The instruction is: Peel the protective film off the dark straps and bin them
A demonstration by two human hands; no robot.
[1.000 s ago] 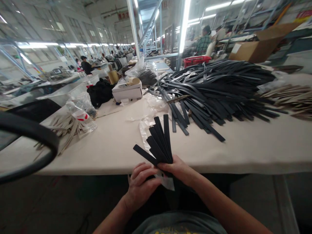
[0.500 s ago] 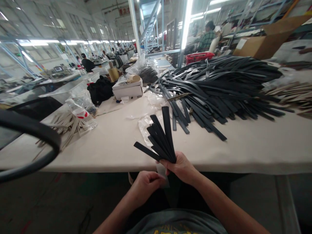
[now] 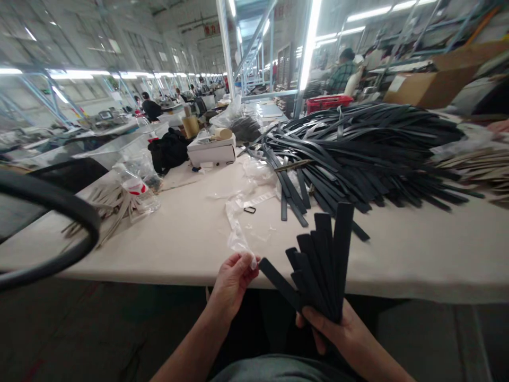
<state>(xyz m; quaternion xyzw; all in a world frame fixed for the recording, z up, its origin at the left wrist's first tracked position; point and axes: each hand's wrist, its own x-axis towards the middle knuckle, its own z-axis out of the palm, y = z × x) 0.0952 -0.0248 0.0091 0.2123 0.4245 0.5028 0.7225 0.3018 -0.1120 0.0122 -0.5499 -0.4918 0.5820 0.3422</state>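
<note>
My right hand (image 3: pixel 338 331) is closed round the lower ends of several flat black straps (image 3: pixel 318 260). They fan out upward over the table's front edge, one of them leaning far left. My left hand (image 3: pixel 233 281) pinches the near end of a thin translucent plastic strip (image 3: pixel 235 231) at the table edge. That strip runs back from my fingertips across the cloth. The tip of the leftmost strap is close beside my left fingertips; whether they touch I cannot tell. A small black rectangular ring (image 3: pixel 249 210) lies just beyond the strip.
A large heap of black straps (image 3: pixel 358 143) covers the table's back right. Beige strips (image 3: pixel 107 204) and a clear bottle (image 3: pixel 141 193) lie left, near a white box (image 3: pixel 210 148) and black cloth (image 3: pixel 169 151). A dark curved bar (image 3: pixel 85 212) juts in at left. Other people work farther off.
My right hand has moved right and nearer to me with the straps. My left hand has risen to the table edge, now pinching the plastic strip; the black ring has come into view.
</note>
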